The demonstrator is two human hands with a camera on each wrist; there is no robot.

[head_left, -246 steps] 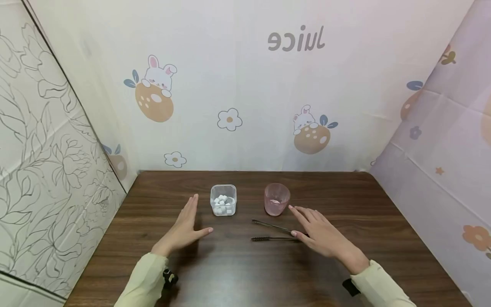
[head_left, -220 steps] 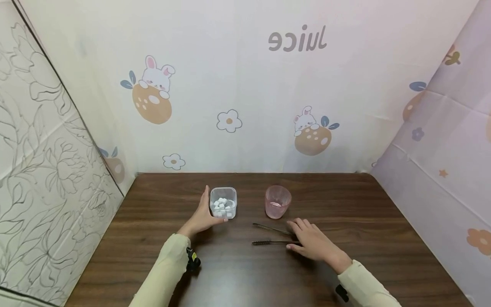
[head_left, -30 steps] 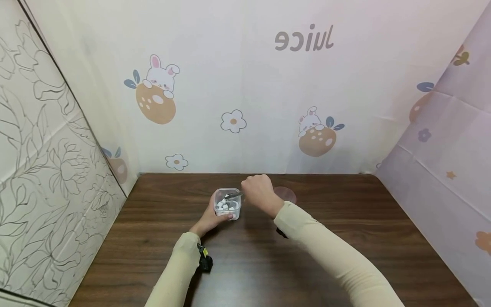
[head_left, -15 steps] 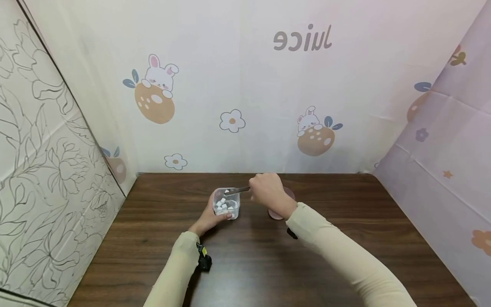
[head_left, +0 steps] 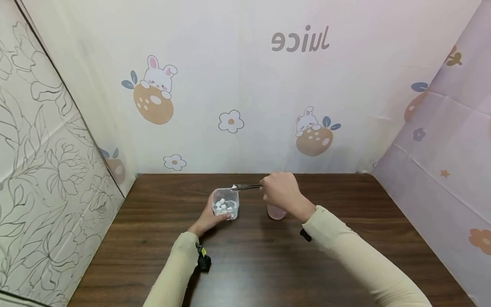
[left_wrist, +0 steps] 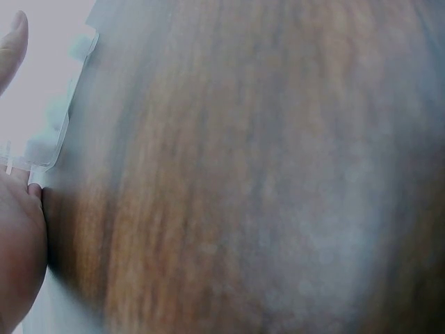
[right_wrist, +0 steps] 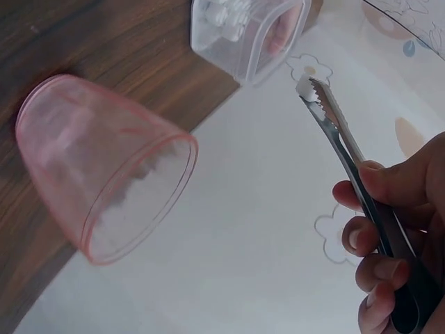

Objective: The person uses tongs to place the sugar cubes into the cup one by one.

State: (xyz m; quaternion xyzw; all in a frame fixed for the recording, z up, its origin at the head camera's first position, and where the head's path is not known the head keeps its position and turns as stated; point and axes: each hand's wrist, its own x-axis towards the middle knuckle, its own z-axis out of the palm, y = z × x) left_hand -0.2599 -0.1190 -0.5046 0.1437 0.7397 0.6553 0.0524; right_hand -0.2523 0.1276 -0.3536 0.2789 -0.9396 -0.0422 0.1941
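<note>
My left hand (head_left: 210, 218) grips a small clear plastic container (head_left: 234, 212) from its left side, thumb across the near wall. Several white cubes (head_left: 221, 204) lie inside it. In the right wrist view, my right hand (right_wrist: 396, 236) has its fingers and thumb curled round metal tongs (right_wrist: 353, 167). One white cube (right_wrist: 306, 88) is pinched between the serrated tips. From the head view, these tips are at the container's far right rim, raised above the other cubes. A pink translucent cup (right_wrist: 104, 160) stands upright beneath my right hand, which partly hides it in the head view.
The brown wooden table (head_left: 245, 264) ends at a patterned curtain (head_left: 199, 85) close behind the container and cup. More hanging cloth (head_left: 42, 179) stands at the left and right sides.
Earlier the tongs lay on the table and both hands were empty. Within the last second, my right hand has lifted the tongs from inside the container, carrying one cube up and rightward.
</note>
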